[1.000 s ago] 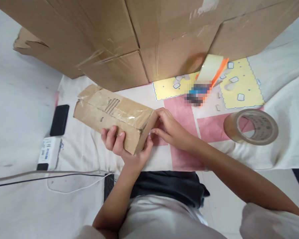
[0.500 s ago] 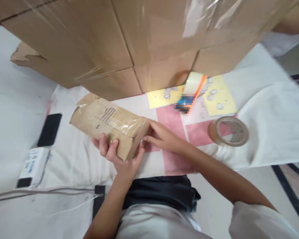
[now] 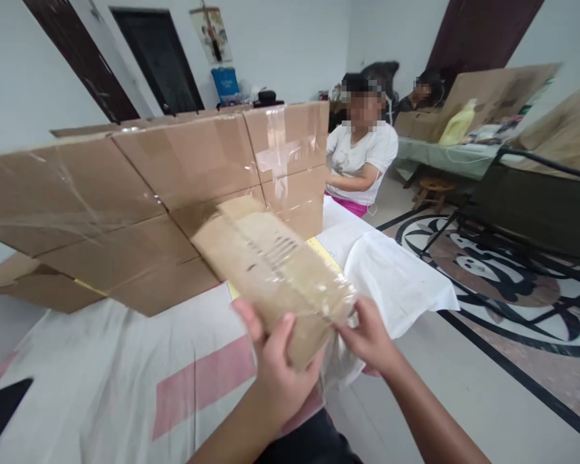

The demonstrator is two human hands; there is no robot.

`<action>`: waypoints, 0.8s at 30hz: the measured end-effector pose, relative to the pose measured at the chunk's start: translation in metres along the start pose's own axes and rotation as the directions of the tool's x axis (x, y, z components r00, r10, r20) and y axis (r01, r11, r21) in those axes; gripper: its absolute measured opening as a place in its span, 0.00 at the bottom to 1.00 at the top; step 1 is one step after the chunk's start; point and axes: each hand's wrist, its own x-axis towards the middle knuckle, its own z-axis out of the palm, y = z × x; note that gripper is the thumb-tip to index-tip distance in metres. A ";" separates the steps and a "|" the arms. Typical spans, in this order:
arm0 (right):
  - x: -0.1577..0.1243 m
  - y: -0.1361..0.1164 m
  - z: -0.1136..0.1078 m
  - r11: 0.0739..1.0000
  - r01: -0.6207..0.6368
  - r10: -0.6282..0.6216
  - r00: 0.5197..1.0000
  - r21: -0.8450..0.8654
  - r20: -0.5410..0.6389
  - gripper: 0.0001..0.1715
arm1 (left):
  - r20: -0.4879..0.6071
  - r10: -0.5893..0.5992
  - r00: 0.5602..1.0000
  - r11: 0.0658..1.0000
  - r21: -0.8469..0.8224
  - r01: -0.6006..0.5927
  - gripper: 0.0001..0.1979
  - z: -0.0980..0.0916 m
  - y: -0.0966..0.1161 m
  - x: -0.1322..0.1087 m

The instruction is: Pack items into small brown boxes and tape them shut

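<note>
A brown cardboard box, long and partly covered in shiny clear tape, is raised in front of me over the table. Dark stripes are printed on its top. My left hand grips the near end from the left and below, its fingers wrapped over the side. At the right end, my right hand pinches the box's edge between thumb and fingers. The box hides part of the table and of the carton wall behind it.
A wall of taped cardboard cartons stands along the table's far side. White cloth hangs over the right edge. A black phone lies at lower left. A person in white sits beyond the cartons; another person sits farther back.
My view has tilted up and swung right, bringing the room and people into sight. Both hands still hold the box, now lifted higher. The tape roll is no longer visible.
</note>
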 end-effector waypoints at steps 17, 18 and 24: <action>0.115 0.255 -0.127 0.977 -0.186 0.209 0.929 0.105 -0.306 0.33 | 0.445 -0.050 0.894 0.940 -0.281 0.193 0.30 0.319 -0.048 0.103; 0.116 0.263 -0.127 0.978 -0.198 0.209 0.931 0.068 -0.298 0.31 | 0.444 -0.078 0.892 0.934 -0.280 0.221 0.30 0.326 -0.054 0.100; 0.152 0.288 -0.115 0.954 -0.287 0.252 0.925 -0.089 -0.284 0.28 | 0.418 -0.153 0.896 0.915 -0.283 0.288 0.30 0.354 -0.094 0.107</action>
